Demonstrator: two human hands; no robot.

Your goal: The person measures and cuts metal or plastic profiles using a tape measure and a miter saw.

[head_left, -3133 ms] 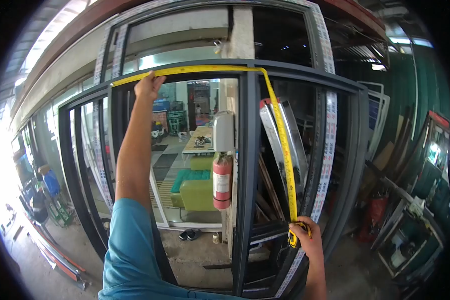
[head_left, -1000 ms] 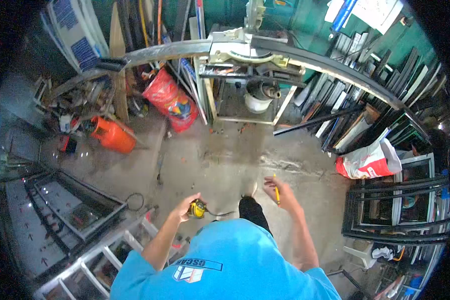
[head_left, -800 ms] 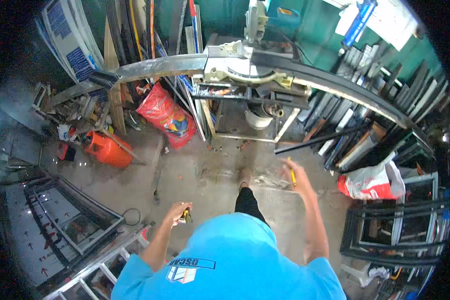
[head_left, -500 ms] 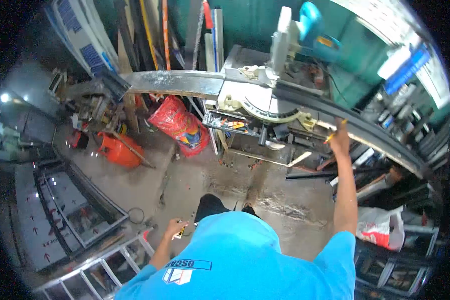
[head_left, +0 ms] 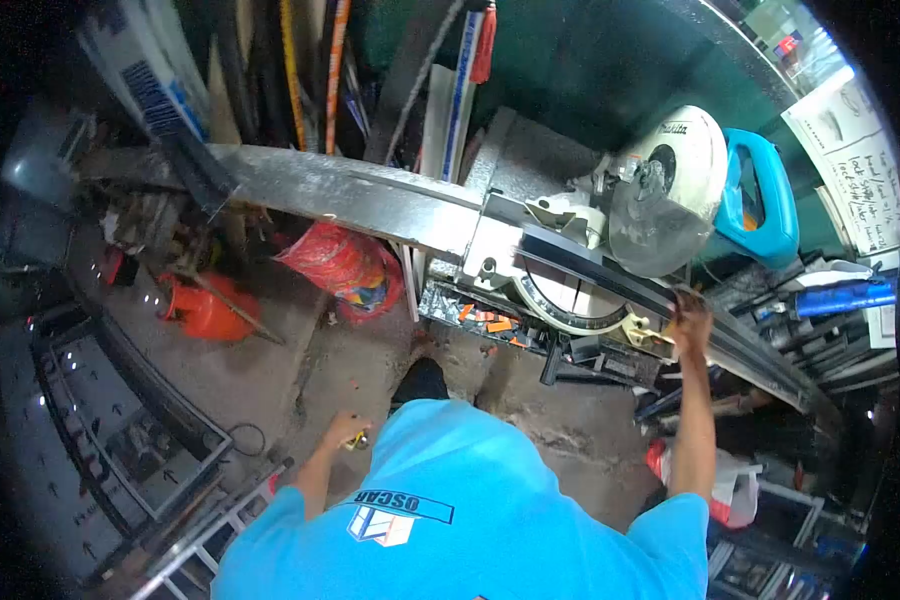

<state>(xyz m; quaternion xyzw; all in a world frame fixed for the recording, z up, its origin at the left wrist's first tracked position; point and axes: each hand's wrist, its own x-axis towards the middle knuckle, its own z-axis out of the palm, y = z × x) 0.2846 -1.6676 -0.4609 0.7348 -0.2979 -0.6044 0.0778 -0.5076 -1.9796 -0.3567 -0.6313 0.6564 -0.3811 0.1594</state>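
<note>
A long dark metal profile (head_left: 610, 268) lies across the bed of a mitre saw (head_left: 692, 160) with a white blade guard and teal handle. My right hand (head_left: 692, 328) is closed on the profile, right of the saw's curved scale; whether a yellow pencil is still in its fingers I cannot make out. Low at my left side, my left hand (head_left: 342, 428) is closed around a small yellow-and-black tape measure (head_left: 358, 440), partly hidden by the fingers.
A long grey support beam (head_left: 350, 190) runs left from the saw. Below are a shelf (head_left: 485, 318) of small parts, a red wrapped bundle (head_left: 345, 265) and an orange gas cylinder (head_left: 210, 308). Framed panels (head_left: 130, 430) and a ladder (head_left: 210, 535) lie left; a white-and-red bag (head_left: 735, 490) sits right.
My head view has shifted toward the saw. My right hand has come onto the dark profile, whose end now sits farther left across the saw bed. My left hand stays low with the tape measure.
</note>
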